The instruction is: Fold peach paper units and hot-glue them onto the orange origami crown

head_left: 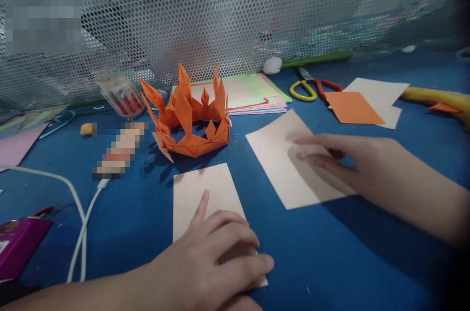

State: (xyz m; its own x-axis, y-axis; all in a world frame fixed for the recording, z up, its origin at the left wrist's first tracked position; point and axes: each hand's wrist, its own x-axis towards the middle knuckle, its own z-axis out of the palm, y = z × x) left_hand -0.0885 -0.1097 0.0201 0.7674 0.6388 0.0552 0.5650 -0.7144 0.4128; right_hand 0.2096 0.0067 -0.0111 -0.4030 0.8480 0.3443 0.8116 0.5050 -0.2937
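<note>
My left hand (216,247) lies on a pale sheet of paper (189,193), thumb stretched out and fingers apart, covering its lower part. To the right, my right hand (330,154) reaches over a second pale sheet of paper (279,164). Its thumb and forefinger are extended with a small gap between them, and their tips are slightly blurred. Nothing shows between them; whether they touch the sheet is unclear. Beyond the left sheet stands a folded orange paper crown (196,147) with several upright points.
Behind the crown lies a stack of coloured paper (257,93). Yellow-handled scissors (303,90), a red-handled tool (323,88) and an orange sheet (354,107) are at right. A jar (123,95), white cable (75,188) and purple box (24,242) are left. A perforated metal screen (227,12) bounds the back.
</note>
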